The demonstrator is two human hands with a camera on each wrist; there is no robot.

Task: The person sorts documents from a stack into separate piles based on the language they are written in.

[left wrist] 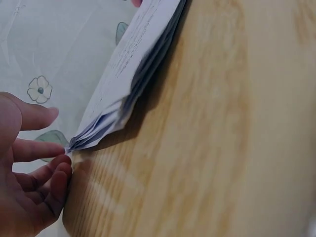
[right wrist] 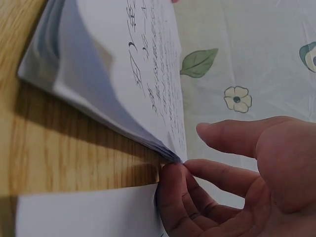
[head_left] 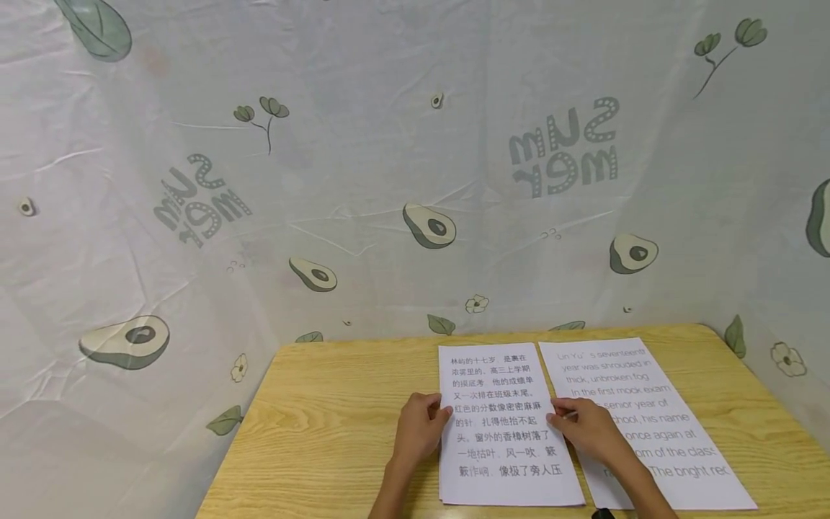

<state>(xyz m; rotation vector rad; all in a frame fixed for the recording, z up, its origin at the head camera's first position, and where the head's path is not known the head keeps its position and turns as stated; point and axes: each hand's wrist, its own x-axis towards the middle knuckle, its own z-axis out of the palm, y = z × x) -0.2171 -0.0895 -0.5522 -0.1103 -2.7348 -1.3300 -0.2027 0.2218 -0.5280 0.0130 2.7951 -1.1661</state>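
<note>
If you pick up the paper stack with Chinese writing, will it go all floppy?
Probably a bit floppy: in the right wrist view, sheets in the paper stack already curve. They may slide apart too, since their edges spread and no binding shows. It probably won't roll, because it's broad and thin.

Creased whitish sheeting (head_left: 363, 173) at far, left and right, printed with avocados (head_left: 423, 220), leaves (head_left: 441, 324) and flowers (head_left: 476, 303); nearer, yellowish wood-grained tabletop (head_left: 324, 425), rounded at far right.
</note>
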